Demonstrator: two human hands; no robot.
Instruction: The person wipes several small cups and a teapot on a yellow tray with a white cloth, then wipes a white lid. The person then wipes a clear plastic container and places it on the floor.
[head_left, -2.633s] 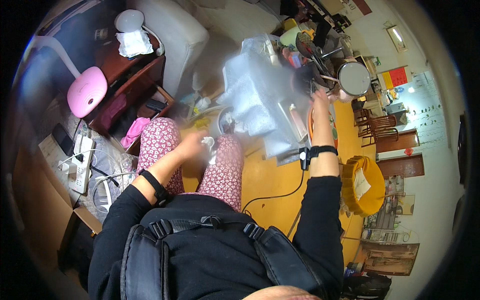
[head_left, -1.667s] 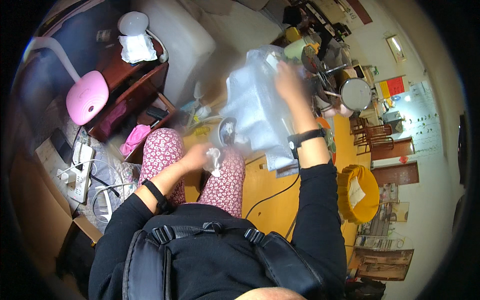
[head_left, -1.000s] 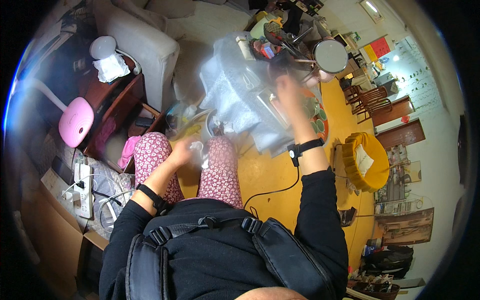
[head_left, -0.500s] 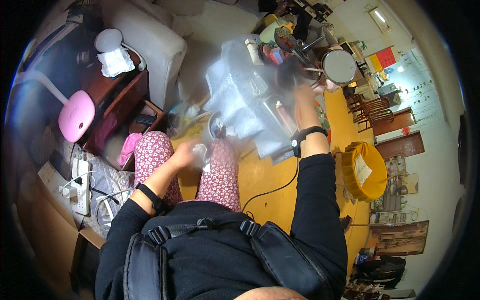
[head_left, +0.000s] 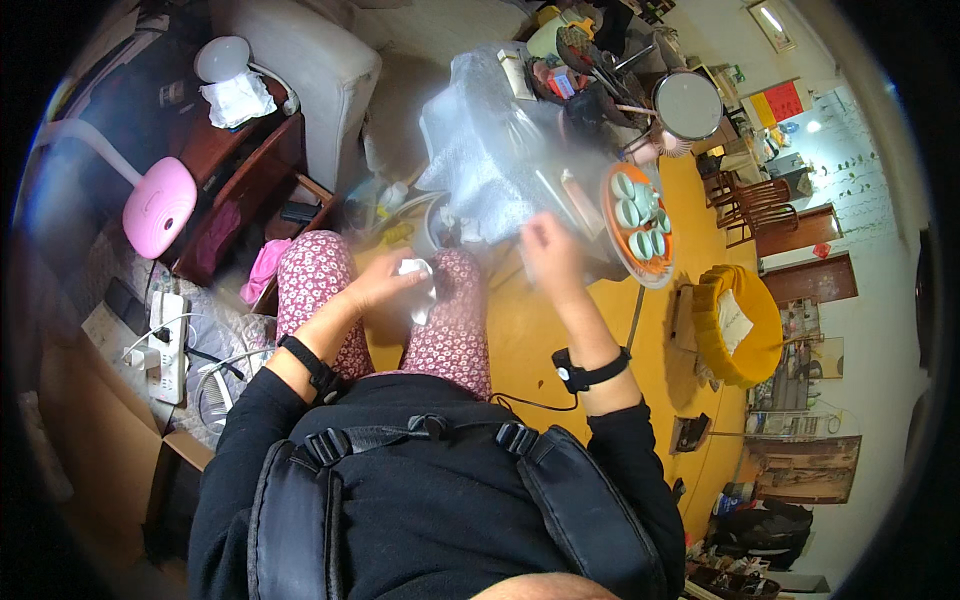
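My left hand is closed on a crumpled white tissue, held just above my thighs in flowered trousers. My right hand is raised in front of the near edge of a table covered with bubble wrap. Motion smears its fingers, so whether they grip anything cannot be made out. Beyond that hand, a pinkish tube lies on the table. To its right stands an orange round tray with several pale green cups.
A small bin with crumpled white paper stands beyond my knees. At left are an open wooden drawer, a pink lamp head and a white power strip. A round mirror stands far right, a yellow-covered stool nearer.
My right hand has drawn back from the dark items near the round mirror, toward me and left, uncovering the cup tray. My left hand still holds the tissue, barely moved.
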